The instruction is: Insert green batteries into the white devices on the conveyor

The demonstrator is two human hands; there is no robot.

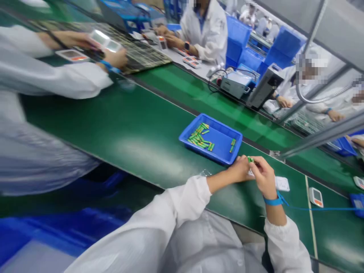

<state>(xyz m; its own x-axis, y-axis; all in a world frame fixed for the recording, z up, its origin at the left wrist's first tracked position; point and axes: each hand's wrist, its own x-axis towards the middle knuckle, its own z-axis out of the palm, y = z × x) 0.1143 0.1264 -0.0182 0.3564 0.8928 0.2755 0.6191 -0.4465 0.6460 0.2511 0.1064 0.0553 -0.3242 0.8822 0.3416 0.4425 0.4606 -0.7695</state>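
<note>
My left hand (pixel 240 169) and my right hand (pixel 264 176) meet over the green conveyor belt (pixel 136 129), just in front of a blue tray (pixel 220 142). Both hands have fingers pinched together around a small green battery (pixel 250 159) and a white device (pixel 281 184) that lies partly under them. The tray holds several loose green batteries (pixel 200 138). My right wrist wears a blue strap (pixel 273 200) with a blue cord running right.
Another white device with a screen (pixel 315 197) lies on the belt to the right. A co-worker's sleeved arms (pixel 57 72) reach over the belt at the left, holding similar devices. More people in white coats sit across, by a grey box (pixel 236 84) and blue bins (pixel 241 41).
</note>
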